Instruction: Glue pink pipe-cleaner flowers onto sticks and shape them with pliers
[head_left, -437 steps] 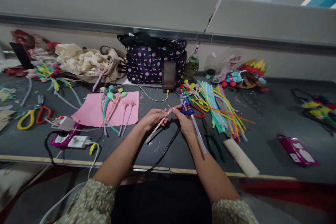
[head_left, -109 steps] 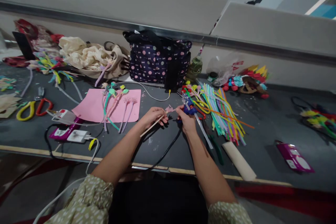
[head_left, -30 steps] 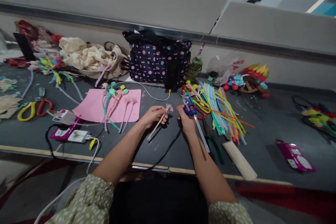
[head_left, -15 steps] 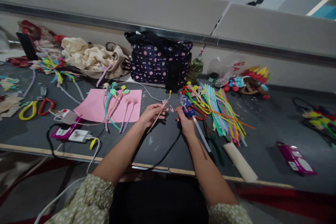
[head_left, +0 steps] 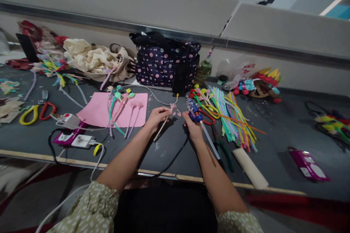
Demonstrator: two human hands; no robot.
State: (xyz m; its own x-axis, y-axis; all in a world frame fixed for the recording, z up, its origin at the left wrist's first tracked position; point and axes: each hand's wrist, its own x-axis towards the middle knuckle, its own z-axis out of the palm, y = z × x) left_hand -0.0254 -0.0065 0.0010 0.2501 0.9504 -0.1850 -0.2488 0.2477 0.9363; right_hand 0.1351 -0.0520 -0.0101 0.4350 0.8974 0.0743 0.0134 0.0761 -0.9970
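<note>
My left hand (head_left: 160,117) pinches a thin stem (head_left: 161,130) topped by a small pink flower (head_left: 173,106); its lower end slants down toward me. In my right hand (head_left: 192,126) is a blue glue gun (head_left: 194,112), its nozzle pointing away from me and a clear glue stick (head_left: 210,140) jutting from its back. Small pink petal pieces (head_left: 178,113) lie on the table between my hands. Left of them, several finished pipe-cleaner flowers (head_left: 133,120) rest on a pink sheet (head_left: 95,109).
A bundle of coloured pipe cleaners (head_left: 232,116), green-handled pliers (head_left: 225,151) and a cream roll (head_left: 250,168) lie to the right. A polka-dot bag (head_left: 155,63) and a phone (head_left: 180,80) stand behind. Scissors (head_left: 34,113) and a power strip (head_left: 68,136) are at left; a black cord (head_left: 175,158) crosses the front edge.
My left hand has shifted very slightly, and the flower in it sits a touch further right. My right hand holds the glue gun almost unmoved.
</note>
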